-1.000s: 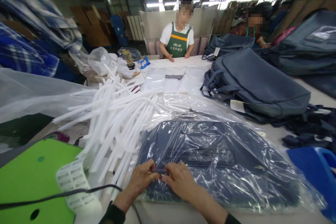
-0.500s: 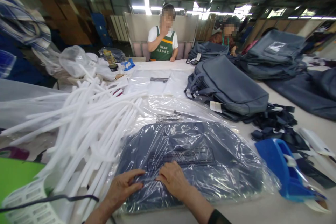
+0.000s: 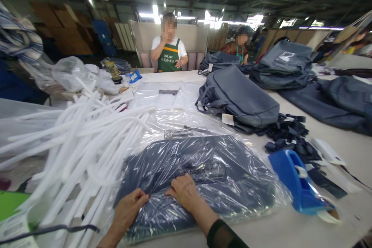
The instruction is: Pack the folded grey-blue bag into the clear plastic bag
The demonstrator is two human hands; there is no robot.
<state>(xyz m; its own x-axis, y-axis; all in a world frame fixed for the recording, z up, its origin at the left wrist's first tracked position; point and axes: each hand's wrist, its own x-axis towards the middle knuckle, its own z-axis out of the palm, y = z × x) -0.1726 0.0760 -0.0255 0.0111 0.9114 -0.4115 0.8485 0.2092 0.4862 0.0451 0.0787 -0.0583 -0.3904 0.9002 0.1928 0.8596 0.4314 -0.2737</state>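
A dark grey-blue bag in clear plastic wrap [image 3: 232,197] lies flat on the table in front of me. My left hand [image 3: 130,206] pinches the wrap at the bag's left part, thumb and forefinger pressed together. Just right of it, my right hand [image 3: 183,192] rests on the wrap with its fingers bent and drawn together, gripping the film near the printed rectangle. Wrinkles in the plastic run between the two hands.
White foam tubes [image 3: 72,151] are heaped at the left. Stacked dark bags [image 3: 241,97], black straps [image 3: 290,139] and a blue tape dispenser [image 3: 296,186] lie right. Two people stand across the table [image 3: 192,75].
My left hand's thumb and forefinger have closed together on the wrap. The view has turned slightly right. The person in the green apron has raised a lowered hand off the table.
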